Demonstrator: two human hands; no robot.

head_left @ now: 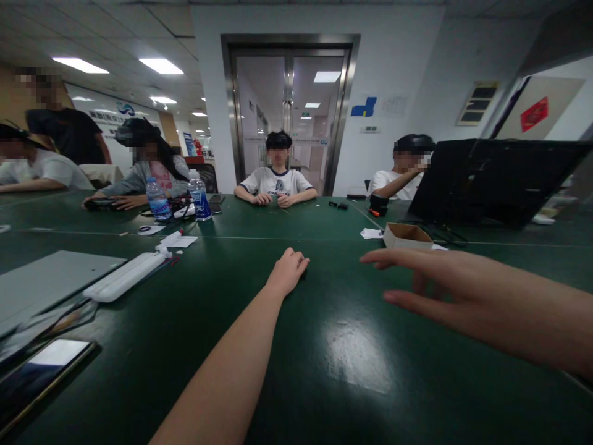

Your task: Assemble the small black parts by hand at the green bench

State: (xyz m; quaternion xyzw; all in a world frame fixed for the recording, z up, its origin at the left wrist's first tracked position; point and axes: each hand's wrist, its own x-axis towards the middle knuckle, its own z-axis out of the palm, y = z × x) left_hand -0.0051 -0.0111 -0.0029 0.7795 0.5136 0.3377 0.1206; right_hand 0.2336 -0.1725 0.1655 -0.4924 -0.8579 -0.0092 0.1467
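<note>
1. Two bare hands were in view, both over the green counter.
2. L hand, ctr of frame: lay on or just above the counter, fingers curled in, gap narrow; couldn't tell if anything was in the grip.
3. R hand, right of frame: raised over the counter, palm side mostly hidden, thumb & index wide apart, pointing toward ctr.
4. Open cardboard box, right of ctr: sat on the counter just beyond R hand's fingers in view, w/ white paper beside it.
5. Black monitor, upper right: stood behind R hand, near the box.
6. Lower left: phone, face up, screen partly bright. Above it, a silver laptop & a long white item w/ wires nearby.
7. Left of ctr, farther back: 2 water bottles, one shorter-looking, other to its right, both upright.
8. Top ctr: seated person w/ headset, forearms on the counter, in front of glass doors.
</note>
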